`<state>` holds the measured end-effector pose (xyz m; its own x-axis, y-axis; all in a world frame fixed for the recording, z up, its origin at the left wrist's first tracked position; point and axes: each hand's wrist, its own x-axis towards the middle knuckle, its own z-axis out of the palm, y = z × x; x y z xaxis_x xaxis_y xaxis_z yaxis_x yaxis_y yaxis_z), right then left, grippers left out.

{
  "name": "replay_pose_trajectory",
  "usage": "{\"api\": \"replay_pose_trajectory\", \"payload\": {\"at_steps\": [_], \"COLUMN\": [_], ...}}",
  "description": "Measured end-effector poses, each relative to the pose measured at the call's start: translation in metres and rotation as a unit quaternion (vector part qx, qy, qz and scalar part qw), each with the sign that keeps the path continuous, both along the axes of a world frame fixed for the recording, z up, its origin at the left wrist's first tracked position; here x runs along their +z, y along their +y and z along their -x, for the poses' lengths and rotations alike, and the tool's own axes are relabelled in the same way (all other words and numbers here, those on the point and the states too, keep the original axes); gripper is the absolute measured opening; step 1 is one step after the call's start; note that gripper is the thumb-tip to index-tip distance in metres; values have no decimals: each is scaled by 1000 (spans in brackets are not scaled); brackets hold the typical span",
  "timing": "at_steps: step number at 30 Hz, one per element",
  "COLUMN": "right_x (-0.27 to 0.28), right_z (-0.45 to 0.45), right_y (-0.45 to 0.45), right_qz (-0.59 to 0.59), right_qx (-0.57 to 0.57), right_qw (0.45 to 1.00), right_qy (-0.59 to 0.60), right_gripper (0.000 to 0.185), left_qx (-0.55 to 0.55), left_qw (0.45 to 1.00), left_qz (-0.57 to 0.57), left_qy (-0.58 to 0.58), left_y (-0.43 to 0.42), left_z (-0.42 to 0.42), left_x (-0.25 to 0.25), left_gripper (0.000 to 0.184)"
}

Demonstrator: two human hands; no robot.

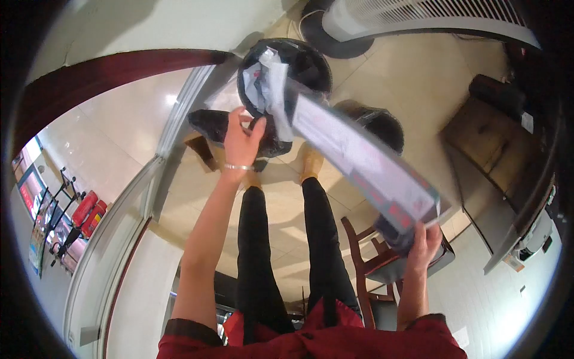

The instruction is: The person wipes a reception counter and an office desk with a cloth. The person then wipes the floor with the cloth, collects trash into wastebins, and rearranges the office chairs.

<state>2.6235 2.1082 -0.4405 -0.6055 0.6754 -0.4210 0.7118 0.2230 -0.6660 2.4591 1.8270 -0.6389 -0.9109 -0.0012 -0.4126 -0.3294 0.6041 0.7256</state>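
My right hand (pixel 423 245) grips the lower end of a long, narrow printed box (pixel 365 158), slightly blurred, which slants up towards a black bin (pixel 317 63). A strip of whitish translucent plastic (pixel 278 99) lies at the box's upper end, over the bin's rim. A dark bundle (pixel 393 234) shows beneath the box beside my right fingers. My left hand (pixel 242 142) is in front of a black plastic bag (pixel 209 124) on the floor, its thumb and fingers bent but apart. Whether it touches the bag is unclear.
Crumpled pale waste (pixel 254 87) fills part of the bin. Another black-lined bin (pixel 382 128) stands to its right. A wooden chair (pixel 365 257) is near my right leg, a brown cabinet (pixel 490 143) farther right. A white fan-like appliance (pixel 418 18) stands at the top; a sliding door frame (pixel 152 173) runs along the left.
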Motion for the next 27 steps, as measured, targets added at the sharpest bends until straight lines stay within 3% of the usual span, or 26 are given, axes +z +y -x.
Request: {"api": "replay_pose_trajectory", "payload": {"at_steps": [1, 2, 5, 6, 8, 10, 12, 13, 16, 18, 23, 24, 27], "right_x": [14, 24, 46, 45, 39, 18, -1, -7, -26, -34, -60, -63, -66], "right_z": [-2, -8, -6, -1, 8, 15, 15, 21, 22, 16, -2, 1, 11], "right_y": [-2, -4, -4, -7, -20, -47, -78, -89, -123, -144, -190, -197, -225], "right_qz": [-22, -35, -12, 22, 114, 183, 269, 276, 245, 246, 249, 247, 233], "right_qx": [19, 45, 225, 263, 302, 263, 216, 250, 277, 293, 288, 291, 298], "right_qw": [998, 997, 973, 963, 939, 933, 935, 927, 924, 920, 923, 923, 926], "right_qy": [-47, -45, -58, -56, -122, -164, -77, -51, -95, -86, -56, -57, -18], "right_gripper": [9, 8, 6, 7, 8, 9, 11, 12, 14, 15, 23, 23, 23], "left_qx": [15, -54, -278, -321, -369, -422, -326, -312, -276, -277, -251, -213, -88], "left_qw": [998, 999, 959, 944, 923, 897, 934, 940, 956, 958, 966, 976, 991], "left_qz": [-55, -8, -28, -51, -101, -129, -147, -137, -85, -43, 8, 22, 101], "left_qy": [-20, 2, 44, 62, 40, 19, -12, -2, 40, 56, 66, 36, -11], "left_y": [-3, -9, -18, -14, 0, 5, -1, -10, -50, -75, -114, -125, -161], "left_z": [-7, -15, -39, -48, -65, -84, -98, -100, -118, -125, -125, -129, -149], "left_x": [11, 21, 58, 69, 98, 103, 94, 89, 70, 64, 73, 80, 87], "left_gripper": [44, 43, 52, 65, 76, 90, 88, 84, 73, 51, 58, 74, 85]}}
